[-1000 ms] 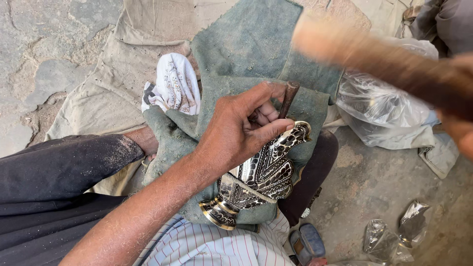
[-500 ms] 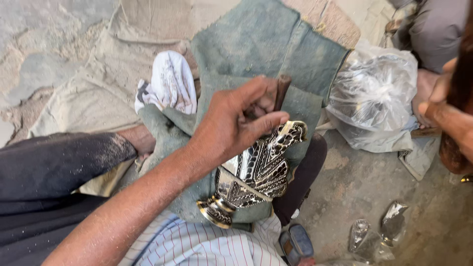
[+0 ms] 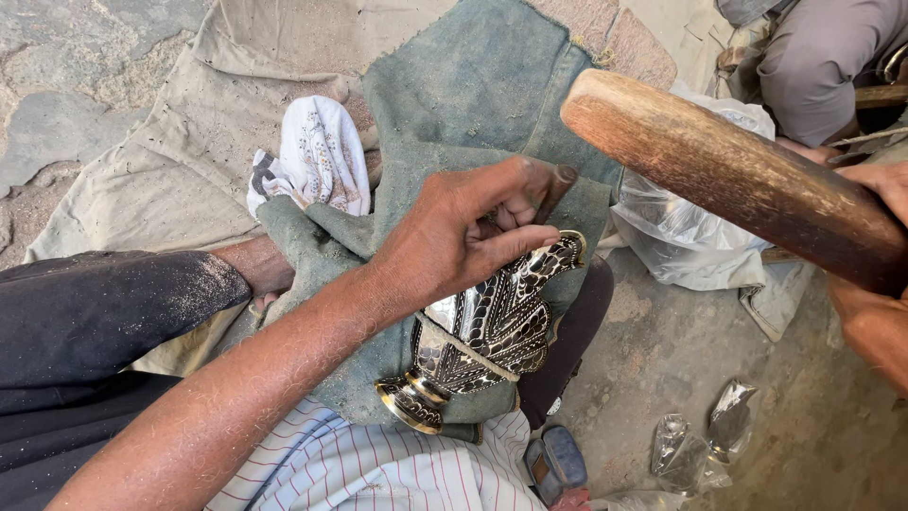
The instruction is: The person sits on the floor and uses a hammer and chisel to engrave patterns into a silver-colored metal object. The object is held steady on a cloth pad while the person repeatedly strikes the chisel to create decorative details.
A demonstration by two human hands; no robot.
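Rough stone floor (image 3: pixel 76 85), tan cloth (image 3: pixel 189 161) spread, daylight.

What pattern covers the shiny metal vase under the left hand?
The shiny metal vase bears dark, scale-like engraving on silver with a brass foot; the head view shows it.

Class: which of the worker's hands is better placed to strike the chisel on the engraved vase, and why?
Probably the right. The right hand grips the mallet, whose head hangs just above the chisel. The left hand is occupied pinching that chisel against the vase.
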